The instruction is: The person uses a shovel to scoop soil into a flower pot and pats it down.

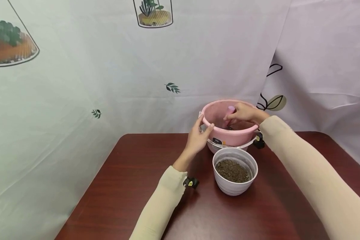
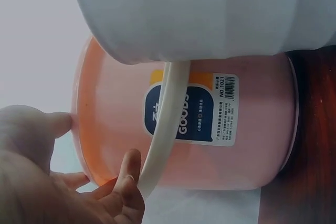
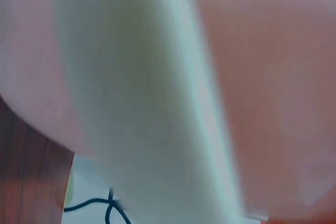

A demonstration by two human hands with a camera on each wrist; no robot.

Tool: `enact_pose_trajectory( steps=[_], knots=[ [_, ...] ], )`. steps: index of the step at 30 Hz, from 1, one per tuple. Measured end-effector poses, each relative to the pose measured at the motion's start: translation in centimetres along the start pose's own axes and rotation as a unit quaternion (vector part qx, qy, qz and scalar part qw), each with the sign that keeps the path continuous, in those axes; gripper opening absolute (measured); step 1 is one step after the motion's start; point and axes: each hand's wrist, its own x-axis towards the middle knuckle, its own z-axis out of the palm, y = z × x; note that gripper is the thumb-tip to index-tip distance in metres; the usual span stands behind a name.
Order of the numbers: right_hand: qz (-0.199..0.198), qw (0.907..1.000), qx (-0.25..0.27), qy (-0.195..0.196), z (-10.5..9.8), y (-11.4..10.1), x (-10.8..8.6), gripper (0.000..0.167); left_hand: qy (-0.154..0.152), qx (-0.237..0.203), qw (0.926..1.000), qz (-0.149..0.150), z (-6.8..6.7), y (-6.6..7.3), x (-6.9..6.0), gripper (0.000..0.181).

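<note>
Toward the back right of the table is a pink bucket (image 1: 231,136) with a white carrying handle (image 2: 167,124) hanging down its front. My left hand (image 1: 196,138) holds the bucket's rim on the left side, thumb on the near edge. Inside the bucket, my right hand (image 1: 243,112) grips a pink-purple tool handle (image 1: 230,110); the tool's lower end is hidden by the bucket wall. A whitish plant pot (image 1: 234,189) partly filled with dark soil (image 1: 232,170) stands in front of the bucket. The right wrist view shows only a blurred pale band (image 3: 136,98) before the pink wall.
The reddish-brown wooden table (image 1: 132,176) extends left and in front of the pot. Behind it hangs a white cloth (image 1: 132,66) printed with plants. A printed label (image 2: 226,111) is on the bucket's side.
</note>
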Motion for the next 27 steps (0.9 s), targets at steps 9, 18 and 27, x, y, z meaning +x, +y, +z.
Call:
enact_pose_trajectory(
  steps=[9,18,27],
  knots=[
    [-0.021,0.9994,0.019,-0.022,0.1,0.2,0.0,0.023,0.003,0.010,0.9999,0.006,-0.1,0.2,0.0,0.066],
    [-0.021,0.9994,0.001,-0.026,-0.3,0.1,-0.7,0.023,0.006,0.003,0.9999,0.013,0.2,0.2,-0.1,0.067],
    [-0.013,0.9971,0.074,-0.011,-1.3,-0.3,-1.2,0.029,0.007,0.003,0.9999,0.014,-0.2,0.2,0.0,0.067]
  ],
)
